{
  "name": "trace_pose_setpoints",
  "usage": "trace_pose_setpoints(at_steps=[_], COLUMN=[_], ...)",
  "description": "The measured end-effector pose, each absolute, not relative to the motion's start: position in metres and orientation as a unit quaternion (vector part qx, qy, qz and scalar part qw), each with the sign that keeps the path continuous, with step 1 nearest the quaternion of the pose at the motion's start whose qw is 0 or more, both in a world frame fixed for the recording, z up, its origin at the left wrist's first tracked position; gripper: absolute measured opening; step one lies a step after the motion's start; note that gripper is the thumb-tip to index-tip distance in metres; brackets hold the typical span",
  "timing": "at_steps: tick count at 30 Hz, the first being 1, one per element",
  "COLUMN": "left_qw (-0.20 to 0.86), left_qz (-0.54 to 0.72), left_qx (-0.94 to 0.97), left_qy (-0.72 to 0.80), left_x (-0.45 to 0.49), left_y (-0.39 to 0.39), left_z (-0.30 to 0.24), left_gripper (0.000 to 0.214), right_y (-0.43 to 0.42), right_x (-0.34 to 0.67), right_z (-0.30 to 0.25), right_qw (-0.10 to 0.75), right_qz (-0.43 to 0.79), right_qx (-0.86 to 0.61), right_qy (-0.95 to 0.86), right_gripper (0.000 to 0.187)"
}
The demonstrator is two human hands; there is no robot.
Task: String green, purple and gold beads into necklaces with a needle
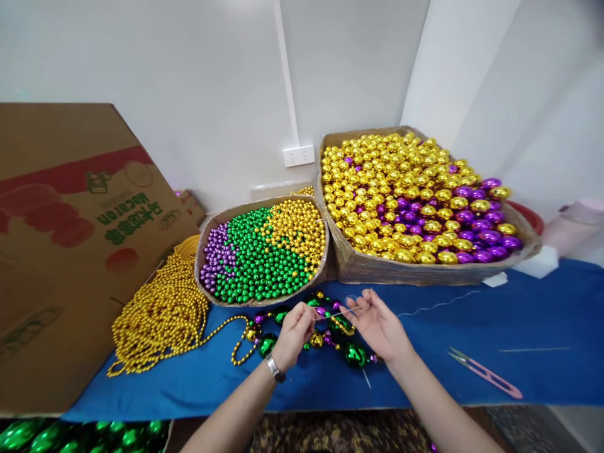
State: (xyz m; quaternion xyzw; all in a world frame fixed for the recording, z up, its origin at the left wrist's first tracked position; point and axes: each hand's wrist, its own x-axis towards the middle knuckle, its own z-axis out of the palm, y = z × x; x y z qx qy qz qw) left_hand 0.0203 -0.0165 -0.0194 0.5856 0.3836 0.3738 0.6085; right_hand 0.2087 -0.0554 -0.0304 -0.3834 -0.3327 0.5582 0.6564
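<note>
Both hands are raised over the front of the blue-covered table, with a thin pale string (336,313) stretched between them. My left hand (297,330), with a watch on its wrist, is closed and pinches one end of the string. The palm of my right hand (377,324) is turned up; its thumb and fingertips pinch the string's other end. Beneath and behind them lies a bead garland (353,354) of green, gold and purple balls, partly hidden by the hands. A gold bead strand (221,327) runs from its left side to a heap of gold bead strings (160,314).
Behind the hands stand a box of small purple, green and gold beads (262,258) and a larger box of gold and purple balls (391,201). Pink-handled thread snips (486,372) and a needle-like rod (534,350) lie right. A large carton (61,251) stands left.
</note>
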Motion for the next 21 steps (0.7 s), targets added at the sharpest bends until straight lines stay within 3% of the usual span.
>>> trace_pose_setpoints(at_steps=[3,6,17,21], left_qw=[0.751,0.788,0.741,0.586], left_qz=[0.380,0.369,0.365,0.417], left_qx=[0.460,0.433,0.454,0.610], left_qy=[0.283,0.236,0.334,0.334], left_x=[0.025,0.029,0.018,0.025], left_y=[-0.020,-0.022,-0.036,-0.032], left_z=[-0.021,-0.019,-0.035,-0.011], left_gripper=[0.029,0.028,0.029,0.024], right_y=[-0.051,-0.050,-0.067,-0.079], right_x=[0.207,0.205,0.205,0.207], right_z=[-0.033,-0.031,-0.023,-0.009], right_qw=[0.674,0.681,0.609,0.505], right_qz=[0.581,0.589,0.544,0.474], right_qx=[-0.360,-0.354,-0.441,-0.498], right_qy=[-0.279,-0.252,-0.373,-0.522], right_gripper=[0.030,0.032,0.033,0.023])
